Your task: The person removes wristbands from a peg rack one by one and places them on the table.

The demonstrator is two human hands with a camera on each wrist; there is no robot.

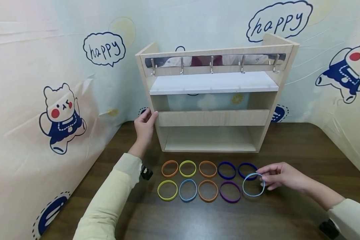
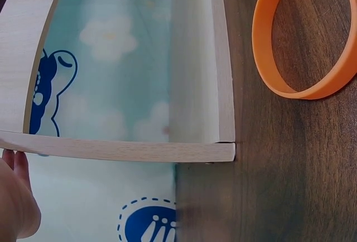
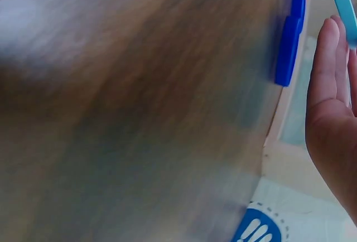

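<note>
My left hand (image 1: 144, 127) touches the outer left side of a light wooden shelf rack (image 1: 213, 118); in the left wrist view its straight fingers (image 2: 21, 169) meet the side panel. The right hand (image 1: 280, 176) pinches a light blue silicone wristband (image 1: 253, 196) between thumb and fingertips at the right end of two rows of wristbands. Behind the held band lies a dark blue wristband (image 1: 243, 165), partly overlapped by it. To its left is a purple wristband (image 1: 231, 201). In the right wrist view the light blue band shows only in part.
More wristbands lie in the rows, including orange (image 1: 170, 161), yellow (image 1: 167, 199) and light blue (image 1: 188, 200) ones. Several metal hooks (image 1: 211, 65) line the rack's upper front board. The brown wooden table (image 1: 192, 220) meets a printed cloth backdrop (image 1: 114, 86).
</note>
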